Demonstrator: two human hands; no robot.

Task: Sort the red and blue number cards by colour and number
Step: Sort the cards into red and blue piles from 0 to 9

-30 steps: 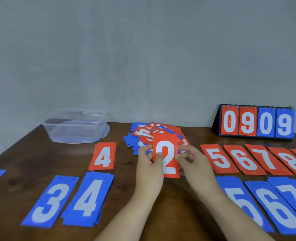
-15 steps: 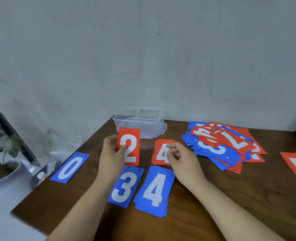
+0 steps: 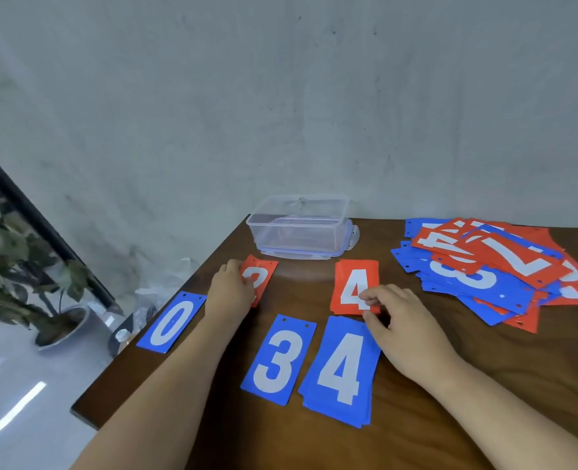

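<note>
Your left grip [image 3: 230,290] curls round the red 2 [image 3: 261,279] near the desk's [image 3: 518,361] far left corner, beyond the gap between blue 0 [image 3: 172,322] and blue 3 [image 3: 279,359]. Your right grip [image 3: 406,320] touches the red 4 [image 3: 353,283]; whether it pinches, I cannot tell. Placed in view: three blue spots, the blue 4 [image 3: 342,368] a stack, and two red. One mixed pile [image 3: 491,269] remains, so you seem partway.
</note>
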